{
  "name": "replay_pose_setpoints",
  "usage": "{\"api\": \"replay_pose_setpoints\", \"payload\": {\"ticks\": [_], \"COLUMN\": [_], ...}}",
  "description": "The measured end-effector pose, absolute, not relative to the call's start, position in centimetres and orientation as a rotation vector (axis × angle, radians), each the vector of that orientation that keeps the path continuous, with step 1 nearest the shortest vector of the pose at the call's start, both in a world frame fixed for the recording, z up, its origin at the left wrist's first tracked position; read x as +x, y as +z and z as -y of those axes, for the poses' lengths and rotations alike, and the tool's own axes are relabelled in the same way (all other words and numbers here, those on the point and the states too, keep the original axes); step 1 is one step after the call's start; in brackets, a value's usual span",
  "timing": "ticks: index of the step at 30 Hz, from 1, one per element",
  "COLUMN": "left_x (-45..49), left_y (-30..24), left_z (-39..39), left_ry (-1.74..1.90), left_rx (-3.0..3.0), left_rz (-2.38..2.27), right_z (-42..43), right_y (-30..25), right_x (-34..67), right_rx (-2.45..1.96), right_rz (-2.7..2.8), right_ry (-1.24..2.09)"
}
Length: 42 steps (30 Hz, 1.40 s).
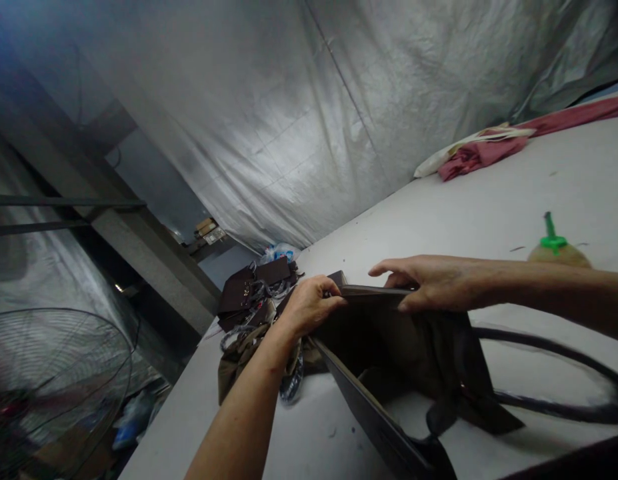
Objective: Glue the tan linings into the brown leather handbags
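Observation:
A dark handbag [389, 347] with its mouth spread wide lies tilted in front of me on the white table. My left hand [313, 303] pinches the far left corner of its rim between thumb and fingers. On the same rim, further right, my right hand [413, 283] grips the edge, thumb inside and fingers over the outside; the index finger stretches out. A long dark handle [563, 347], seemingly wrapped in clear plastic, loops from the bag to the right. The bag's bottom is deep in shadow.
Several dark bags [259, 287] and olive-brown cloth pieces [243, 363] are heaped at the table's far left. A round container with a green spout [553, 243] stands at right. Pink cloth [483, 157] lies along the silver sheeting [309, 133]. A caged fan [53, 373] stands left.

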<state>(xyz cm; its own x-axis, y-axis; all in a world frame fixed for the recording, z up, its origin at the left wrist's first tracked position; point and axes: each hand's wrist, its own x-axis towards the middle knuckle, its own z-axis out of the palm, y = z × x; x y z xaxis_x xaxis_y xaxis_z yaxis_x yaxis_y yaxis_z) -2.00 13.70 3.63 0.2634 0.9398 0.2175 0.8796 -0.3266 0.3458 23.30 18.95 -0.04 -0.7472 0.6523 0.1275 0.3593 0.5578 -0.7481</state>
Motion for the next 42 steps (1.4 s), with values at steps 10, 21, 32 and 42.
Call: {"api": "replay_pose_setpoints", "payload": {"ticks": [10,21,32,42], "left_x": [-2.1,-2.2,-2.0,-1.1], "left_y": [3.7,3.2,4.0,4.3], "left_z": [-11.7,-11.2,-11.1,-11.1], "left_ry": [0.692,0.716,0.578,0.548], "left_rx": [2.134,2.154,2.649,2.664], "left_rz": [-1.958,-2.094,-1.680,-1.702], "right_z": [-21.3,-20.4,-19.5,-19.7], "right_y": [0.9,-0.4,-1.2,-2.2], "right_x": [23.4,25.6,25.8,25.7], "right_rx": [-0.871,-0.836,-0.736,-0.671], "right_rz": [2.350,2.273,2.151,2.067], "right_ry": [0.900,1.014,1.408,1.354]}}
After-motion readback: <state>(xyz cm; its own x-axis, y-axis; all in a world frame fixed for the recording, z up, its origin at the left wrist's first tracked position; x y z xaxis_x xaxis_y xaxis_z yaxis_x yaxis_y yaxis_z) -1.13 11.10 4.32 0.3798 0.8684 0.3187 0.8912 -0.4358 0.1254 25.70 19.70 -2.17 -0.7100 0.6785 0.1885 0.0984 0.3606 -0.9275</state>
